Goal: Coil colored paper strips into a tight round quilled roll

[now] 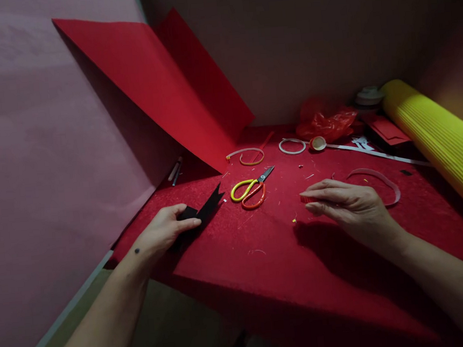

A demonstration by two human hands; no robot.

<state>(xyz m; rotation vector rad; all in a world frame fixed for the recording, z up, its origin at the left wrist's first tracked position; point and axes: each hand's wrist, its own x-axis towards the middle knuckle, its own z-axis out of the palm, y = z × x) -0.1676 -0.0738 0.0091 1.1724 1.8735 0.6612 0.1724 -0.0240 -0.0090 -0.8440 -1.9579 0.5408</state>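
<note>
Left hand (167, 227): fingers closed on a black paper strip (206, 208) lying on the red table (264, 268), near its left edge.
Right hand (347, 204): fingers flat and together, tips touching a small red piece (305, 199).
Scissors (251, 189): lying between the hands, untouched.
Red sheet (159, 88): propped against the wall.
Yellow roll (439, 139): far right.

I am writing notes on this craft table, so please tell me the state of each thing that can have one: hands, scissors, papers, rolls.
left hand: fingers pinching the black paper piece, flat on the table
right hand: fingers extended, resting on a small red piece
scissors: shut, lying flat, untouched
red paper sheet: folded, leaning on the wall
yellow roll: rolled up, lying down
red plastic bag: crumpled
</note>
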